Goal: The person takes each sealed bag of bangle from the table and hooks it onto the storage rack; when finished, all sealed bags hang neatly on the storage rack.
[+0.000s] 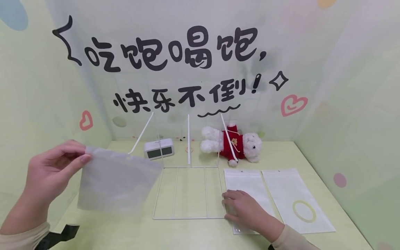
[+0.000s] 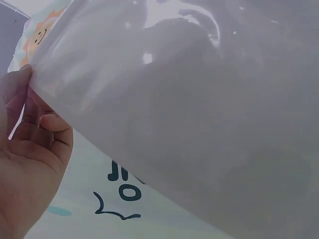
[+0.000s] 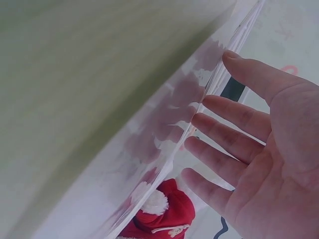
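Observation:
My left hand [image 1: 50,173] pinches a corner of a translucent white plastic bag [image 1: 115,184] between thumb and fingers. The bag hangs spread out above the table, and in the left wrist view its glossy sheet [image 2: 164,109] fills most of the picture. On the table my right hand [image 1: 247,211] rests with spread fingers on a flat white zip bag [image 1: 242,178]. The right wrist view shows the fingertips [image 3: 192,144] along that bag's edge. Between the hands stands a white wire rack [image 1: 184,219] with three slanted prongs.
Another white zip bag [image 1: 284,187], with a pale yellow ring [image 1: 314,214] on it, lies at the right. Behind the rack are a white digital clock [image 1: 159,149] and a plush toy in red [image 1: 231,144]. Lettered panels enclose the table.

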`<action>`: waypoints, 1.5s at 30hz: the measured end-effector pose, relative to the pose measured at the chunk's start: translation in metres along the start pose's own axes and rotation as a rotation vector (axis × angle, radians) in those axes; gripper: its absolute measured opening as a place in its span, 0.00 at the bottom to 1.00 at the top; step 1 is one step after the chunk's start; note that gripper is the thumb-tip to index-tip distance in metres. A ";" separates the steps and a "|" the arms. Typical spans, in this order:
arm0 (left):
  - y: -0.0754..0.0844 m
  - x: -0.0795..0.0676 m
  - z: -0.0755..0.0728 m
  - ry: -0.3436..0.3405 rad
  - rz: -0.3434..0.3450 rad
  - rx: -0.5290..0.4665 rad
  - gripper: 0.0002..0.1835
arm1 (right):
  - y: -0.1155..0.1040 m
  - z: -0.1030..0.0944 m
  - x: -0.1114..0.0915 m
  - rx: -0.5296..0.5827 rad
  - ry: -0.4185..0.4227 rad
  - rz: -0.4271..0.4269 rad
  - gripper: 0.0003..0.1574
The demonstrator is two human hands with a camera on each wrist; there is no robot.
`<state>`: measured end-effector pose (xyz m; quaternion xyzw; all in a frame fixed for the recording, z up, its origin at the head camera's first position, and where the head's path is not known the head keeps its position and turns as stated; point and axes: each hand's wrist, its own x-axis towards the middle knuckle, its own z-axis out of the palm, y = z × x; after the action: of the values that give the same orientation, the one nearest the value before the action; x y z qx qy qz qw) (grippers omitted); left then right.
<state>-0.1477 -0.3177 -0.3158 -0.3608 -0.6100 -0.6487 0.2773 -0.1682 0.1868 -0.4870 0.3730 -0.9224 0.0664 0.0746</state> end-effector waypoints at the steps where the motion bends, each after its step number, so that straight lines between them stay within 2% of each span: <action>1: 0.000 0.001 0.000 0.001 0.002 0.000 0.11 | 0.000 0.000 0.000 -0.002 0.002 -0.001 0.22; 9: -0.005 0.005 0.000 0.013 -0.004 0.005 0.11 | 0.002 0.006 -0.001 -0.025 0.022 -0.017 0.23; 15: -0.007 0.005 -0.002 0.050 -0.029 0.034 0.12 | 0.001 0.005 -0.001 -0.032 0.023 -0.023 0.24; 23: -0.017 0.009 -0.001 0.098 -0.112 0.082 0.14 | 0.001 0.004 -0.001 -0.032 0.011 -0.011 0.24; 29: -0.025 0.012 0.004 0.119 -0.178 0.217 0.12 | 0.001 0.005 -0.001 -0.035 0.000 -0.003 0.24; 34: -0.039 0.017 0.007 0.119 -0.175 0.283 0.11 | 0.001 0.004 -0.001 -0.036 -0.009 0.003 0.25; 37: -0.046 0.020 0.009 0.150 -0.217 0.413 0.10 | 0.001 0.004 0.000 -0.030 -0.021 0.012 0.26; 40: -0.052 0.022 0.011 0.162 -0.260 0.500 0.09 | 0.001 0.003 0.000 -0.020 -0.034 0.018 0.25; 45: -0.064 0.026 0.011 0.143 -0.269 0.578 0.09 | 0.000 0.002 0.000 -0.014 -0.048 0.028 0.25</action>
<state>-0.2127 -0.2983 -0.3332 -0.1369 -0.7902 -0.5031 0.3220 -0.1685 0.1868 -0.4894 0.3612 -0.9295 0.0520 0.0542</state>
